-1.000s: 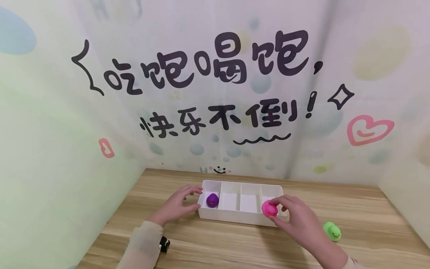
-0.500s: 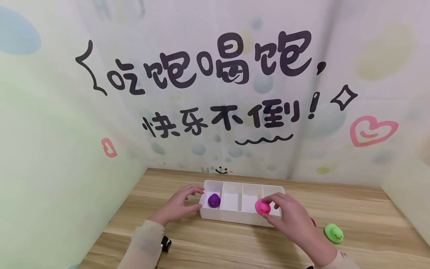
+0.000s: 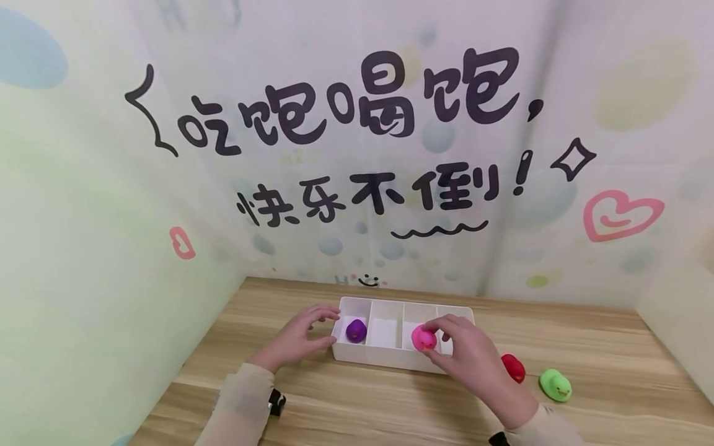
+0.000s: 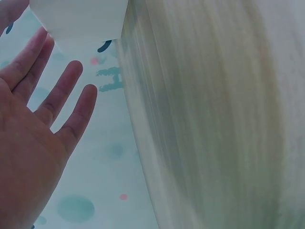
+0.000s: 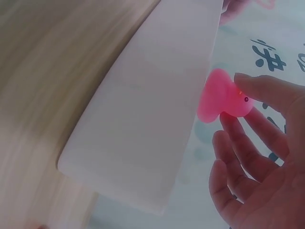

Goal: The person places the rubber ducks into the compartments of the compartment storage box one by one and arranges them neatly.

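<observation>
A pink toy duck [image 3: 423, 339] is pinched between the thumb and fingertips of my right hand [image 3: 465, 350], over the third compartment from the left of a white divided box [image 3: 385, 356]. In the right wrist view the duck [image 5: 224, 98] appears above the box's rim. My left hand [image 3: 292, 339] has its fingers spread, fingertips and thumb at the left end of the box. The left wrist view shows that hand [image 4: 33, 129] extended beside a corner of the box. A purple toy duck [image 3: 356, 331] sits in the leftmost compartment.
A red toy [image 3: 514, 368], partly hidden by my right forearm, lies on the wooden table [image 3: 334, 409] right of the box. Beside it is a green toy duck [image 3: 555, 385]. A printed wall cloth [image 3: 312, 260] rises behind the table.
My right hand has moved left with the pink duck, from the rightmost compartment to over the third. The red toy has come into view. My left hand stays at the box.
</observation>
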A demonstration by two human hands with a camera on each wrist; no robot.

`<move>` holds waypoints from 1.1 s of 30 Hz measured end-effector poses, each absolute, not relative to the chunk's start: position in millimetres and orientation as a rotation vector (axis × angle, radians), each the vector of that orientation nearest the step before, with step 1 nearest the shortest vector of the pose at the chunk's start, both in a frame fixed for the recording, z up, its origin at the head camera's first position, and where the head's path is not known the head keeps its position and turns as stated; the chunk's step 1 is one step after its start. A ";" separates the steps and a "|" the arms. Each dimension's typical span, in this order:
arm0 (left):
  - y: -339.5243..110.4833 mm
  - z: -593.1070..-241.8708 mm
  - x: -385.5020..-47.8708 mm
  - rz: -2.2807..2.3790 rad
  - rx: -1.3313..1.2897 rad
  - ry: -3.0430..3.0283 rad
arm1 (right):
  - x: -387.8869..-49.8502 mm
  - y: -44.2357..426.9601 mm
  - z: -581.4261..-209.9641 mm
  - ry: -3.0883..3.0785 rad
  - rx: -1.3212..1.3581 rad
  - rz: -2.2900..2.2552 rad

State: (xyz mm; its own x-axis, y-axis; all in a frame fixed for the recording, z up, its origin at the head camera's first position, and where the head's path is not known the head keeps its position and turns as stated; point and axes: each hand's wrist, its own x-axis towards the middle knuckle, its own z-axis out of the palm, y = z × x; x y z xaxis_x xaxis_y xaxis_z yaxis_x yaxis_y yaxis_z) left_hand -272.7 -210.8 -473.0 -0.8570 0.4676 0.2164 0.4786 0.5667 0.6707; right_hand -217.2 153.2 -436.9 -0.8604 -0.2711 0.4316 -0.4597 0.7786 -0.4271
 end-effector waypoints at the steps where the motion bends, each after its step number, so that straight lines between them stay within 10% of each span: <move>1: -210.5 -473.0 -272.7 -1.194 -0.836 -2.769 | -218.3 151.8 -437.1 -2.626 0.562 0.758; 33: -208.4 -470.9 -271.3 -1.214 -0.864 -2.749 | -239.2 109.9 -443.9 -2.560 0.682 0.850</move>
